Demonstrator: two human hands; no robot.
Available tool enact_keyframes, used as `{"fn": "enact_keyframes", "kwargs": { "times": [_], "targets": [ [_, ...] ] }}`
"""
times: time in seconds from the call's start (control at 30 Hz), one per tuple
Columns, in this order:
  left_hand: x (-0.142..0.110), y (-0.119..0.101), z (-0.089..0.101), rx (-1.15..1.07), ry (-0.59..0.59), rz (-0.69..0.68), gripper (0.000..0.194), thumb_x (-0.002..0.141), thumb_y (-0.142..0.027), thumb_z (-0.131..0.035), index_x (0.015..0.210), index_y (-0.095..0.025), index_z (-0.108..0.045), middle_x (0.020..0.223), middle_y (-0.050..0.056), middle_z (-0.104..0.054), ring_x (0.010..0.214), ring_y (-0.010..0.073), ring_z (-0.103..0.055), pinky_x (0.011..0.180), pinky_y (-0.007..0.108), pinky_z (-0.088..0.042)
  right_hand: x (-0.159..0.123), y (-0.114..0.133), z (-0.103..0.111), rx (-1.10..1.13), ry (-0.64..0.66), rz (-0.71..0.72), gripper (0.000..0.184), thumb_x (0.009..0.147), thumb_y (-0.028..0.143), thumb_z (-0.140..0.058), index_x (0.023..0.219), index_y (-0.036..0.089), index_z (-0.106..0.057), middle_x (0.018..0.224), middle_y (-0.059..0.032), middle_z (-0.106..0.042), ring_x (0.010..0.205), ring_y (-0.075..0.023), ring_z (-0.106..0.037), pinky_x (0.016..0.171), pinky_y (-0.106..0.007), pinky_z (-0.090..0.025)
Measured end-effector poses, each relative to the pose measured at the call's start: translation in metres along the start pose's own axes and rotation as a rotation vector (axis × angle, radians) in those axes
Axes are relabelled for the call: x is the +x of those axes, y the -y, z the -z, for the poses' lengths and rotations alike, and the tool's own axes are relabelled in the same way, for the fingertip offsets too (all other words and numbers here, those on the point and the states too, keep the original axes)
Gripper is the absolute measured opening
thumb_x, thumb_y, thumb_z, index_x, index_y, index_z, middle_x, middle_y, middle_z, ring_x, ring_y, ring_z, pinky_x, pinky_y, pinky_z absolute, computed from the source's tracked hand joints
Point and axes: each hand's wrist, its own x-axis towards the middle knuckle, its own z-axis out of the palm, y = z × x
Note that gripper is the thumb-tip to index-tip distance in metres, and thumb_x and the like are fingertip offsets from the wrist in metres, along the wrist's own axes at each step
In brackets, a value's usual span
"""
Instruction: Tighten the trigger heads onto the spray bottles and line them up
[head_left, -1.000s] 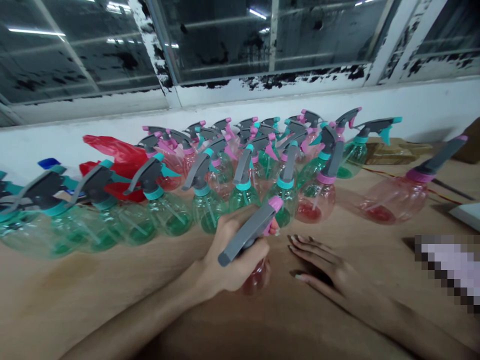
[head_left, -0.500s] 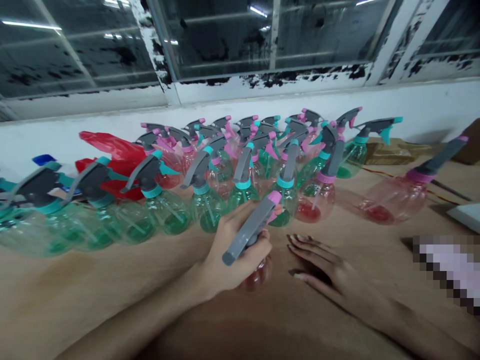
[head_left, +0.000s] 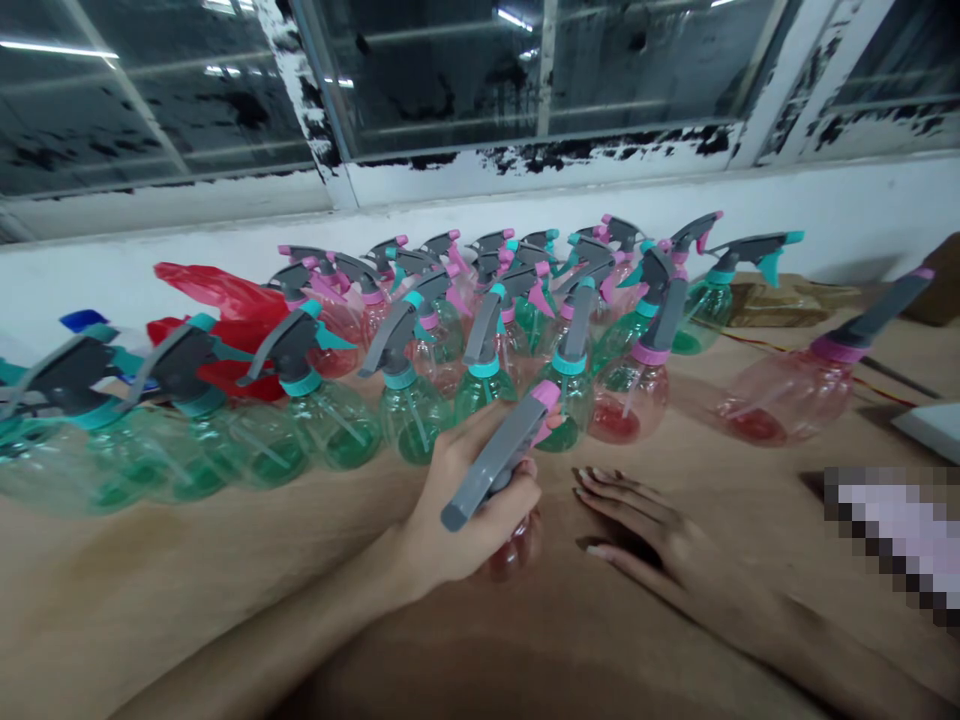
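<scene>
My left hand (head_left: 457, 510) is wrapped round the neck of a pink spray bottle (head_left: 514, 550) with a grey sprayer head and a pink nozzle pointing away from me. Its lower body shows just below my fingers, and the rest is hidden by the hand. To the right, my right hand (head_left: 652, 530) lies palm down on the wooden table (head_left: 262, 590), fingers stretched out and holding nothing. Just beyond my left hand stand green spray bottles (head_left: 416, 425) with turquoise collars. A pink bottle with a grey head (head_left: 628, 400) stands past my right fingertips.
Several more pink and green spray bottles crowd the back of the table. Another pink bottle (head_left: 787, 395) stands apart at right. A red plastic bag (head_left: 232, 300) lies behind the left row. A taped brown package (head_left: 780, 300) and thin wires (head_left: 757, 345) lie at back right.
</scene>
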Motion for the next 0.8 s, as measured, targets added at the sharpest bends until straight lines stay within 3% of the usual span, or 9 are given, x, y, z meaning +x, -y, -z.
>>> {"fn": "enact_keyframes", "kwargs": {
  "times": [0.2,0.47,0.67,0.8],
  "targets": [
    [0.0005,0.0017,-0.0010,-0.010,0.014,0.019,0.015,0.072,-0.012,-0.047,0.078,-0.020,-0.057,0.081,0.002,-0.061,0.073,0.0154,-0.059,0.073,0.031,-0.051,0.0018,0.0005,0.0010,0.027,-0.030,0.012,0.048,0.086,0.034,-0.053,0.131,0.022,-0.043,0.131,-0.0059,-0.053,0.122,-0.0211,-0.046,0.099,-0.044,-0.043],
    [0.0013,-0.0027,0.0004,0.007,0.029,0.052,0.019,0.072,-0.013,-0.045,0.085,-0.020,-0.057,0.078,0.001,-0.058,0.071,0.0153,-0.059,0.065,0.028,-0.050,0.0023,-0.0003,-0.0001,0.006,-0.010,0.003,0.050,0.085,0.035,-0.053,0.132,0.022,-0.043,0.132,-0.0053,-0.052,0.122,-0.0211,-0.046,0.100,-0.044,-0.042],
    [0.0021,-0.0014,0.0016,-0.008,0.039,0.034,0.015,0.073,-0.015,-0.046,0.082,-0.021,-0.056,0.078,0.002,-0.059,0.071,0.0161,-0.060,0.066,0.030,-0.050,0.0018,0.0006,-0.0001,0.014,-0.029,0.003,0.051,0.085,0.034,-0.053,0.133,0.023,-0.041,0.131,-0.0049,-0.053,0.122,-0.0214,-0.046,0.100,-0.044,-0.042],
    [0.0037,0.0005,0.0026,0.000,0.038,-0.049,0.009,0.072,-0.014,-0.047,0.068,-0.021,-0.048,0.073,0.000,-0.059,0.071,0.0152,-0.060,0.063,0.027,-0.049,0.0015,0.0007,0.0000,0.005,-0.020,0.004,0.050,0.086,0.035,-0.052,0.132,0.021,-0.042,0.131,-0.0058,-0.053,0.122,-0.0221,-0.046,0.099,-0.045,-0.042]
  ]
}}
